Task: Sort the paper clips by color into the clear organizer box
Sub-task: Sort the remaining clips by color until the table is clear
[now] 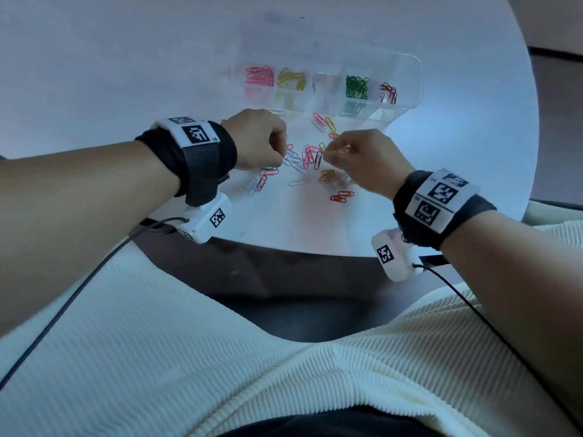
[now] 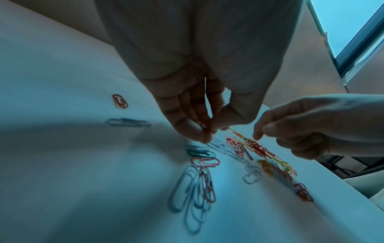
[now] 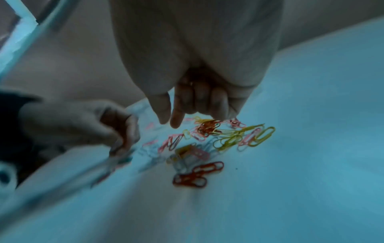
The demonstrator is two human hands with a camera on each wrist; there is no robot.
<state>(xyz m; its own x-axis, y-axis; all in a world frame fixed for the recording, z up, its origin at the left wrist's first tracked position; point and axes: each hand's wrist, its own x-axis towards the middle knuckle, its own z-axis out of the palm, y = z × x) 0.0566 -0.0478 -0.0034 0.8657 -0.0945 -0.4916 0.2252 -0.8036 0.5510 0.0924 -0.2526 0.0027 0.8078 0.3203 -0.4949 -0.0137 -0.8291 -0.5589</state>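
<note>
The clear organizer box point(image 1: 413, 80) lies at the far side of the white table point(image 1: 126, 74). Its compartments hold pink, yellow, pale, green and red clips. Loose mixed paper clips point(image 1: 309, 159) are scattered in front of it. My left hand point(image 1: 262, 143) is at the pile's left side. In the left wrist view my left hand point(image 2: 207, 129) pinches a red clip point(image 2: 204, 127) between thumb and fingers. My right hand point(image 1: 356, 159) hovers over the pile's right side, fingers curled, with an orange clip point(image 1: 344, 149) showing among them. In the right wrist view its thumb and index finger point(image 3: 176, 121) point down at the pile point(image 3: 207, 139).
Two red clips point(image 1: 342, 196) lie nearest the table's front edge. Pale clips point(image 2: 193, 189) lie on the left of the pile. One clip point(image 1: 233, 272) lies on the dark floor below the table. My lap in cream ribbed fabric point(image 1: 189, 357) is close under the table's edge.
</note>
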